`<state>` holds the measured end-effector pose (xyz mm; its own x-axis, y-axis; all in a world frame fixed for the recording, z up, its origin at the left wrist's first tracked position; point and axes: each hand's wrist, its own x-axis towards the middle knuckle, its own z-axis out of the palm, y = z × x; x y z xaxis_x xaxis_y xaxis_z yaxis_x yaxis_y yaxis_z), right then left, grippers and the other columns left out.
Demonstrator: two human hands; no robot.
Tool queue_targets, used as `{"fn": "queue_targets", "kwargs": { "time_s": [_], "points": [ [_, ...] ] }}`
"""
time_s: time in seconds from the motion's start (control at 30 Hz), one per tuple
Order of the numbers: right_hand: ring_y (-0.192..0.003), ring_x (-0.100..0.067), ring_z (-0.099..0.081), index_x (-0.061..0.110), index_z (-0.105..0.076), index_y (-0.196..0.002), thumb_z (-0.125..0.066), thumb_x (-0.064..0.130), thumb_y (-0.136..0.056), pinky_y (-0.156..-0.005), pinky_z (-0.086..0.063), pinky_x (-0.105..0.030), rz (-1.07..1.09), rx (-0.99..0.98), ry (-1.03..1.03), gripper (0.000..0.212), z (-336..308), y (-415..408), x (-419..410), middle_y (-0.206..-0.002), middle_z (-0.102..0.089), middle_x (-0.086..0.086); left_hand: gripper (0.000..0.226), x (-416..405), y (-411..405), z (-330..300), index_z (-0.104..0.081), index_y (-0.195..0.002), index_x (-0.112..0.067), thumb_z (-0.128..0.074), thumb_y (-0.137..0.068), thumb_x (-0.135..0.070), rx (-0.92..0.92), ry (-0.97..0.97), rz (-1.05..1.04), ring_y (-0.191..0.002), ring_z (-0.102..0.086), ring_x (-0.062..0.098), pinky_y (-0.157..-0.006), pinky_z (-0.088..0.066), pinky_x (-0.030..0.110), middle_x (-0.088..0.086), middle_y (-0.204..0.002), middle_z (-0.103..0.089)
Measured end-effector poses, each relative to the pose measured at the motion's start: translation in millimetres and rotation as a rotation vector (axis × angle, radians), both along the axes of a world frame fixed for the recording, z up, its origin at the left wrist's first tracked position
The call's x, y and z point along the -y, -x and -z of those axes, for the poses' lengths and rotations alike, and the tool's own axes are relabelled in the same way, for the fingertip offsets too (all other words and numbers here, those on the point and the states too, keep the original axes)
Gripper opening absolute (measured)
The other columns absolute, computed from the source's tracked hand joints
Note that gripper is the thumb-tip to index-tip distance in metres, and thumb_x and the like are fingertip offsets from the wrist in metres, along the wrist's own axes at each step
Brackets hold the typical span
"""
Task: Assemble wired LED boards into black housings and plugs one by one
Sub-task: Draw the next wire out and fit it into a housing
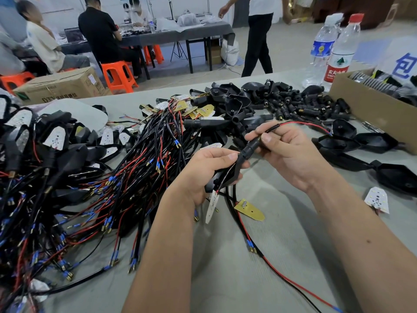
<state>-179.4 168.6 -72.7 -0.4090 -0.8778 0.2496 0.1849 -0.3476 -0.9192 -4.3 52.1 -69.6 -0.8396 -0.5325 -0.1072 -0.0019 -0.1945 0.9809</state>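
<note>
Seen from above, over a grey bench (259, 256). Left hand (203, 170) curled around a black housing (225, 177), thumb on top, above the bench at centre. White LED board (212, 205) dangling below that hand on red and black wires. Right hand (291, 152) pinching a black plug (253, 144) between thumb and fingers (266, 137), plug end meeting the housing's neck. Red and black wire pair (302, 124) trailing out beyond the right hand. Left: tangled heap of wired boards (126, 168). Behind: pile of loose housings and plugs (270, 102). Right: cardboard box (372, 109), two water bottles (334, 46). Near the right forearm, a loose white board (378, 198).
</note>
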Motion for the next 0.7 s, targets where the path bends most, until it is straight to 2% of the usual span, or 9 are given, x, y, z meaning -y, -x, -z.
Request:
{"fn": "queue_targets", "kwargs": {
  "time_s": [0.17,0.3,0.43,0.57,0.63,0.7],
  "points": [
    [-0.098,-0.026,-0.069,0.004,-0.063,-0.105,-0.047,-0.004,-0.102,-0.102,-0.046,-0.050,-0.008,-0.057,-0.044,0.018,6.0,-6.0,4.7,-0.108,-0.076,-0.017,0.017,-0.2,0.8,-1.2,-0.074,-0.102,-0.001,-0.058,-0.101,-0.007,0.036,-0.045,-0.027,-0.065,-0.072,0.018,-0.058,-0.058,0.025,0.014,-0.094,-0.078],
    [-0.095,-0.034,-0.069,0.007,-0.065,-0.103,-0.048,-0.002,-0.103,-0.106,-0.044,-0.060,-0.005,-0.048,-0.068,0.019,12.3,-8.6,8.7,-0.114,-0.074,-0.020,0.016,1.9,-1.0,-0.3,-0.073,-0.103,0.005,-0.060,-0.099,-0.004,0.049,-0.065,-0.058,-0.063,-0.071,0.020,-0.057,-0.057,0.027,0.018,-0.092,-0.077],
    [-0.097,-0.038,-0.067,0.006,-0.067,-0.106,-0.057,0.007,-0.097,-0.105,-0.041,-0.067,-0.014,-0.034,-0.094,0.013,13.8,-9.7,10.1,-0.118,-0.073,-0.023,0.013,-0.1,2.0,1.7,-0.074,-0.093,0.001,-0.063,-0.097,-0.005,0.049,-0.103,-0.082,-0.060,-0.069,0.020,-0.056,-0.057,0.027,0.017,-0.085,-0.076],
    [-0.092,-0.031,-0.070,0.006,-0.072,-0.105,-0.056,0.003,-0.099,-0.091,-0.051,-0.047,-0.023,-0.083,-0.105,0.017,12.0,-11.1,10.2,-0.115,-0.074,-0.022,0.018,-0.3,5.3,1.7,-0.079,-0.085,-0.006,-0.067,-0.097,-0.012,0.058,-0.089,-0.075,-0.057,-0.066,0.016,-0.055,-0.054,0.024,0.015,-0.086,-0.076],
    [-0.098,-0.032,-0.070,0.003,-0.072,-0.107,-0.056,0.003,-0.099,-0.090,-0.055,-0.042,-0.011,-0.089,-0.119,0.017,11.7,-9.2,9.6,-0.115,-0.074,-0.022,0.020,-1.7,6.5,2.5,-0.082,-0.083,-0.012,-0.070,-0.096,-0.020,0.086,-0.046,-0.067,-0.056,-0.063,0.013,-0.053,-0.052,0.022,0.012,-0.087,-0.077],
    [-0.101,-0.032,-0.070,-0.001,-0.072,-0.110,-0.059,0.012,-0.097,-0.094,-0.057,-0.042,-0.019,-0.077,-0.141,0.022,11.4,-6.4,8.7,-0.117,-0.073,-0.022,0.021,-3.0,7.1,3.1,-0.083,-0.085,-0.015,-0.070,-0.096,-0.025,0.095,-0.011,-0.056,-0.056,-0.061,0.011,-0.053,-0.050,0.021,0.008,-0.087,-0.077]
  ]
}}
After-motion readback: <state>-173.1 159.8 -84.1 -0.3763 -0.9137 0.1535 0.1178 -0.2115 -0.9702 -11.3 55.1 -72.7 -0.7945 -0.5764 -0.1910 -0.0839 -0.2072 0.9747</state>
